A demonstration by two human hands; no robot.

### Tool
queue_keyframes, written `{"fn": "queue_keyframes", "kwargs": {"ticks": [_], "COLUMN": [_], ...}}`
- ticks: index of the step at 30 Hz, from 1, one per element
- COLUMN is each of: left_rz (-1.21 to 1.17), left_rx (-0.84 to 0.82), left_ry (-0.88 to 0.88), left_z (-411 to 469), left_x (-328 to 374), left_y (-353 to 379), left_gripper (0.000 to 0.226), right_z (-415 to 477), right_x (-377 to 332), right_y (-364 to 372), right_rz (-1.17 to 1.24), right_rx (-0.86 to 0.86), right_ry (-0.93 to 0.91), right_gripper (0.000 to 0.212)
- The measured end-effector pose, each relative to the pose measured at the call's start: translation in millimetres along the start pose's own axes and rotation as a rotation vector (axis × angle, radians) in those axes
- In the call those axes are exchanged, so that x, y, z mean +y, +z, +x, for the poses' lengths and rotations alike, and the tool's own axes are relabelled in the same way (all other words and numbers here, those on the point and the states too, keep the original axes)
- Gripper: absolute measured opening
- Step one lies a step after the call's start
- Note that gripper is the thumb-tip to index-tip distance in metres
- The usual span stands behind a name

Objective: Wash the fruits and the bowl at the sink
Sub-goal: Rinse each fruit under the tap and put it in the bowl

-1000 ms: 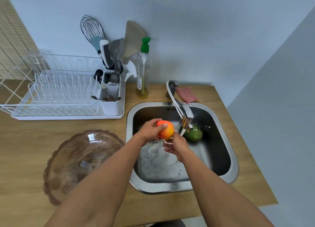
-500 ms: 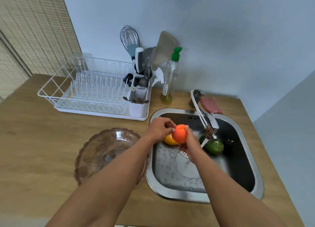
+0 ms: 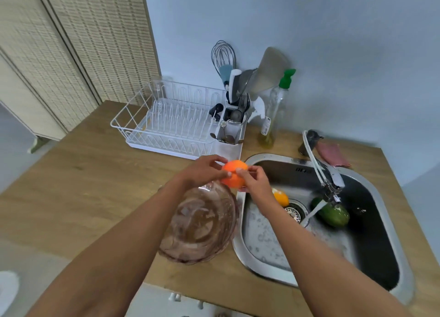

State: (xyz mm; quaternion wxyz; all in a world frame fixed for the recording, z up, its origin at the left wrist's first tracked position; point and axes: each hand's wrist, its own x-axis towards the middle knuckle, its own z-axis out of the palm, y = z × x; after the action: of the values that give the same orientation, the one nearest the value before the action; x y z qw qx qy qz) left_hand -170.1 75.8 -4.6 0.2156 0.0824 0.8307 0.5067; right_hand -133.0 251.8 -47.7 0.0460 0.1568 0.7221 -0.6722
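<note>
My left hand (image 3: 204, 168) and my right hand (image 3: 253, 181) both hold an orange-red peach (image 3: 234, 176) above the far rim of the clear brownish glass bowl (image 3: 200, 224), which stands on the counter left of the sink (image 3: 264, 235). In the basin a yellow-orange fruit (image 3: 281, 197) lies beside the drain, partly hidden by my right wrist. A green fruit (image 3: 333, 213) lies under the tap (image 3: 328, 176), from which water runs.
A white dish rack (image 3: 166, 124) with a utensil caddy stands behind the bowl. A soap bottle with a green cap (image 3: 273, 116) and a pink cloth (image 3: 332, 153) sit by the wall. The wooden counter (image 3: 78, 185) stretches to the left.
Both hands have carried the peach left, from under the running tap over the basin to above the bowl's rim. The view has swung left.
</note>
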Motion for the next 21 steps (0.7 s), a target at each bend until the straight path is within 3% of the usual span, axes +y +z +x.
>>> {"fn": "queue_keyframes", "kwargs": {"ticks": [5,12,16,21], "left_rz": [0.078,0.099,0.133,0.301], "left_rx": [0.018,-0.016,0.061,0.059], "left_ry": [-0.069,-0.240,-0.242,-0.273], "left_z": [-25.7,-54.8,-59.1,-58.5], "left_x": [-35.3,-71.6,-82.8,-85.0], "left_y": [-39.0,-58.2,-54.4,-56.4], "left_gripper": [0.040,0.032,0.030,0.026], "right_z": [-10.2,-15.6,-16.3,-10.2], "right_x": [3.0,11.0,13.1,14.3], "right_y": [35.6,67.7,75.3,73.6], "right_rz": [-0.244,-0.486,-0.589,-0.668], "right_rx": [-0.173,-0.383,-0.387,-0.520], "right_ry": [-0.094,-0.173,-0.172,-0.100], "right_gripper": [0.049,0.052,0.054,0.058]}}
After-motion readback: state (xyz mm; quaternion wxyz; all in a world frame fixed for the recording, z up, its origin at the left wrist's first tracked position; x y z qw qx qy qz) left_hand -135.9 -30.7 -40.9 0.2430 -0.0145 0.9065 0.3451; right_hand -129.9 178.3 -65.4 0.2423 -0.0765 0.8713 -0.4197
